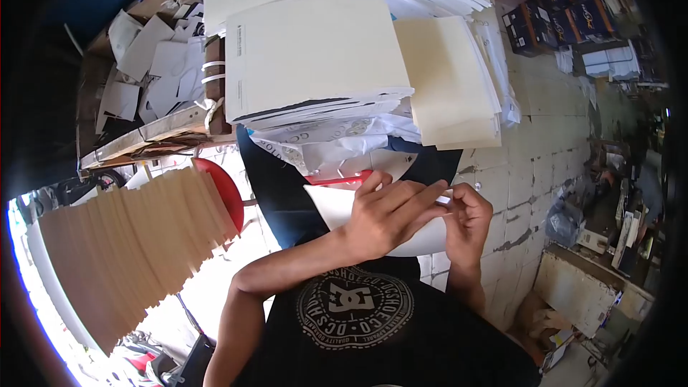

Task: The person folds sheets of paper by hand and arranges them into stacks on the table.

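Note:
Against my body, I hold a sheet of white paper or thin card (pixel 424 239), partly hidden behind my fingers. My left hand (pixel 387 216) is closed over its upper part, fingers pointing right. At its right edge my right hand (pixel 468 223) pinches, thumb and fingertips together. A small white folded piece or flap (pixel 444 200) shows between the two hands. Just beyond them is a red thing (pixel 351 179), mostly covered, over my lap. Ahead stands a stack of cream sheets (pixel 315 50), with dark-edged layers beneath the top one.
More cream sheets (pixel 451 79) lie right of the stack, over printed wrapping (pixel 330 150). A tall stack of tan-edged sheets (pixel 136 244) rests on a red round seat (pixel 222 193) at left. A wooden bin (pixel 143 134) holds paper scraps. Boxes (pixel 566 11) stand far right.

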The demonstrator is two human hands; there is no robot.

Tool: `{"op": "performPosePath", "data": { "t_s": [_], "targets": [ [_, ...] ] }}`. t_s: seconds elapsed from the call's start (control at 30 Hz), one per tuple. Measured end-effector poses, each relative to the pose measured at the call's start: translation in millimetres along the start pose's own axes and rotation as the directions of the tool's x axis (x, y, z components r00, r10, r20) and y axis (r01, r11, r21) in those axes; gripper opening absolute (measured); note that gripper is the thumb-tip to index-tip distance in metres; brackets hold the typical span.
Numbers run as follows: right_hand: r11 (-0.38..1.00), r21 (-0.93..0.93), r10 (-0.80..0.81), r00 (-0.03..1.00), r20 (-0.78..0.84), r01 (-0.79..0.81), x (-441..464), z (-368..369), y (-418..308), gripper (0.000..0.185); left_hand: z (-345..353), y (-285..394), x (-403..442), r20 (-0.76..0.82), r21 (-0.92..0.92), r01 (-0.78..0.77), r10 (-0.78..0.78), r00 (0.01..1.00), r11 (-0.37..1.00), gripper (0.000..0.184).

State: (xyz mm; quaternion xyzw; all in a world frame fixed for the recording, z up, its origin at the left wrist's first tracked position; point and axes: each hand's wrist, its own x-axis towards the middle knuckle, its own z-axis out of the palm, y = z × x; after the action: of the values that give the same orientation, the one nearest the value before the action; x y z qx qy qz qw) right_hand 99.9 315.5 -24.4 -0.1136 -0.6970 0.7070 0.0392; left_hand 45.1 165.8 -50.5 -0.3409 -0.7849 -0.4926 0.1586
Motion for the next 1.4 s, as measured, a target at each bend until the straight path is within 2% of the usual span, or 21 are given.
{"op": "performPosePath", "data": {
  "t_s": [0.1,0.23,0.3,0.4,0.47,0.53,0.6,0.63,0.7,0.73,0.8,0.87,0.9,0.97,1.0,1.03,1.07,1.13,1.2,1.3,1.4],
  "targets": [
    [0.999,-0.031,0.042,0.997,0.064,-0.040,-3,-8,-8,0.004,-7,-3,11,-0.154,-0.102,-0.022,0.006,0.988,0.995,0.039],
    [0.996,0.050,0.073,0.993,0.097,-0.078,-9,-8,-12,0.009,-15,-7,7,0.087,-0.217,-0.067,0.087,0.992,0.974,0.025],
    [0.993,0.042,0.106,0.990,0.092,-0.110,-10,-4,-16,0.012,-20,-6,9,0.036,-0.188,-0.114,0.123,0.992,0.975,0.020],
    [0.894,-0.338,-0.267,0.956,0.121,0.293,4,-21,-22,0.019,-53,-5,11,0.075,-0.202,-0.163,0.182,0.980,0.966,0.012],
    [0.723,-0.670,-0.222,0.975,0.004,0.168,4,-72,-48,0.024,-109,-22,14,0.059,-0.070,-0.162,0.166,0.984,0.984,0.017],
    [0.798,-0.588,-0.271,0.951,-0.150,0.134,-2,-135,-69,0.017,-156,-59,4,-0.336,0.214,0.101,-0.024,0.942,0.972,0.020],
    [0.767,-0.542,-0.478,0.870,-0.124,0.344,6,-171,-93,0.013,-208,-108,-2,-0.609,0.363,0.372,-0.085,0.789,0.854,0.025],
    [0.704,-0.513,-0.609,0.789,-0.080,0.491,13,-176,-106,0.013,-230,-127,-6,-0.706,0.438,0.661,-0.223,0.673,0.609,0.024],
    [0.457,-0.756,-0.784,0.614,-0.093,0.468,31,-156,-132,0.017,-268,-194,-25,-0.640,0.590,0.633,-0.188,0.745,0.501,0.038],
    [0.194,-0.953,-0.834,0.551,-0.036,0.232,35,-149,-145,0.020,-273,-218,-41,-0.629,0.755,0.642,-0.125,0.767,0.134,0.056],
    [0.071,-0.997,-0.884,0.464,-0.051,0.024,48,-130,-151,0.024,-266,-182,-19,-0.746,0.587,0.701,-0.065,0.662,0.405,0.068],
    [0.299,-0.917,-0.895,0.411,-0.173,0.265,66,-93,-143,0.022,-221,-103,30,-0.777,0.298,0.640,-0.209,0.594,0.708,0.065],
    [0.361,-0.834,-0.901,0.386,-0.196,0.418,78,-70,-137,0.021,-198,-70,50,-0.685,0.122,0.505,-0.296,0.665,0.855,0.064],
    [0.498,-0.373,-0.867,0.441,-0.232,0.783,109,7,-128,0.017,-181,-64,54,-0.399,-0.242,0.368,-0.438,0.806,0.898,0.080],
    [0.583,-0.181,-0.807,0.540,-0.238,0.792,116,31,-121,0.016,-184,-62,60,-0.180,-0.625,0.274,-0.476,0.861,0.731,0.063],
    [0.648,0.018,-0.736,0.633,-0.240,0.761,124,56,-114,0.015,-183,-64,63,-0.200,-0.632,0.233,-0.446,0.872,0.739,0.055],
    [0.714,0.019,-0.678,0.697,-0.232,0.700,130,61,-98,0.015,-182,-65,67,-0.212,-0.639,0.192,-0.410,0.887,0.745,0.047],
    [0.825,0.014,-0.564,0.824,-0.059,0.565,141,57,-76,0.012,-181,-67,74,-0.394,-0.315,0.352,-0.459,0.796,0.881,0.032],
    [0.801,-0.279,-0.507,0.848,0.154,0.529,157,41,-63,0.021,-171,-63,78,-0.430,-0.197,0.438,-0.479,0.765,0.877,0.033],
    [0.808,-0.357,-0.360,0.873,0.330,0.468,181,29,-39,0.033,-180,-82,59,-0.344,0.069,0.559,-0.506,0.791,0.826,0.037],
    [0.667,-0.421,-0.493,0.788,0.369,0.615,194,27,-18,0.039,-178,-85,46,-0.284,0.140,0.642,-0.591,0.755,0.754,0.038]
  ]
}}
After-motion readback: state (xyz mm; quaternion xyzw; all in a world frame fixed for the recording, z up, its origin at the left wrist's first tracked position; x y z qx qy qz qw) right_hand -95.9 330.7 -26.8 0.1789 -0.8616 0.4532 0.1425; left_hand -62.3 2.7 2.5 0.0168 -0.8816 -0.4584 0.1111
